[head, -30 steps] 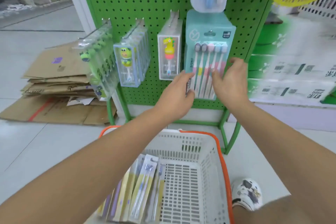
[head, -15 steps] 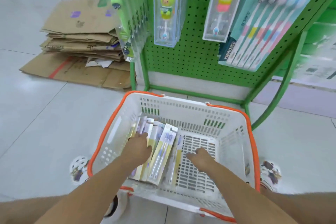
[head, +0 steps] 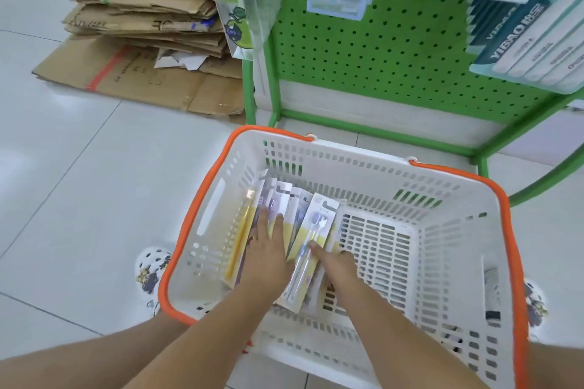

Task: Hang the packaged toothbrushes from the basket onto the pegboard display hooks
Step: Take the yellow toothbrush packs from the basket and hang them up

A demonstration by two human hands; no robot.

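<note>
The floor [head: 94,183] under me is of pale glossy tiles with thin grey joints, and on it to the left lies a stack of flattened brown cardboard [head: 142,25], rough and creased at the edges. In front stands the pegboard [head: 395,50], a bright green metal panel full of small round holes, on a frame of green tubes; clear plastic packs and flat teal boxes hang on its upper part. Between my feet, on the floor, sits the basket [head: 442,230], white hard plastic with slotted walls and bottom, with an orange rim. The packaged toothbrushes [head: 316,230] lie in its left half, long flat cards with shiny blisters, yellow and lilac, overlapping like a fan. My left hand [head: 268,257] lies flat on these packs, the fingers straight and spread, its grip released. My right hand [head: 336,262] touches the top pack, a forefinger on its blister; the other fingers seem to curl at the card's edge, but I cannot tell whether this grip is closed on it. My shoes [head: 151,275] are white with small dark pictures.
</note>
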